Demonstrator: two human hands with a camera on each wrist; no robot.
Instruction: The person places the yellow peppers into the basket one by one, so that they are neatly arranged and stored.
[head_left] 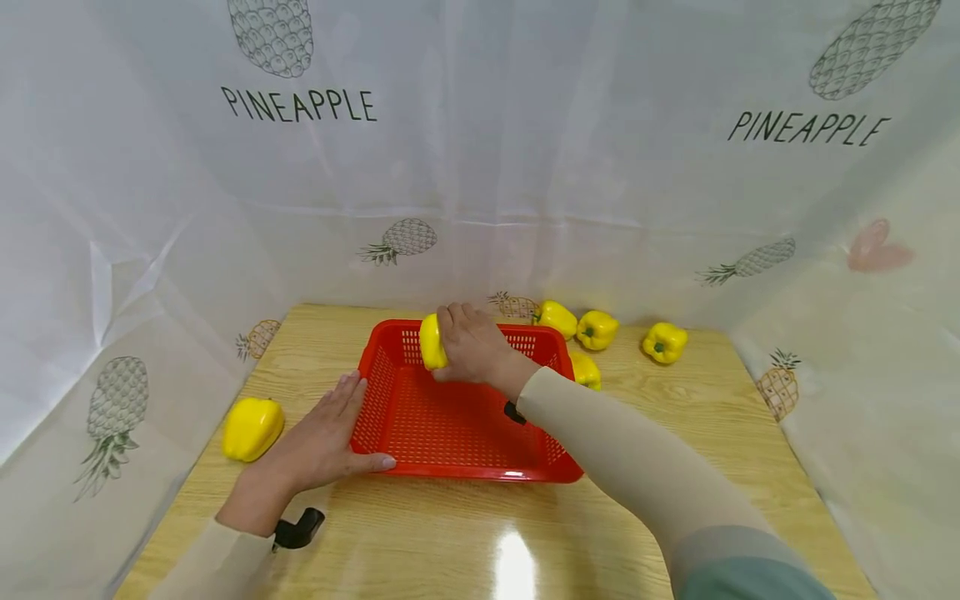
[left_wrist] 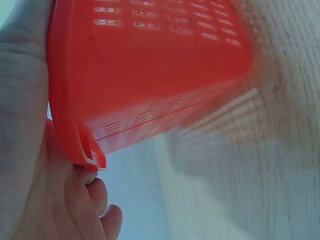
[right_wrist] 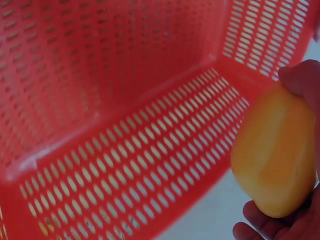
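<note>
A red perforated plastic basket (head_left: 465, 472) stands on the table, its inner floor in plain sight. Over its far left part my right hand (head_left: 476, 346) grips a yellow bell pepper (head_left: 432, 342). The right wrist view has this pepper (right_wrist: 275, 152) between thumb and fingers, close to the basket's slotted wall (right_wrist: 135, 145). My left hand (head_left: 318, 437) rests against the basket's front left corner, fingers straight along the left rim and thumb on the front rim. Up close, the left wrist view puts that hand (left_wrist: 55, 190) at the basket's outer side (left_wrist: 150, 65).
One yellow bell pepper (head_left: 252, 428) lies left of my left hand. Beyond the basket's right side are more peppers: two at the back (head_left: 557, 318), (head_left: 597, 330), one partly hidden by the rim (head_left: 585, 370), and one farther right (head_left: 664, 342). Pineapple-printed sheeting (head_left: 480, 167) surrounds the wooden table (head_left: 420, 542).
</note>
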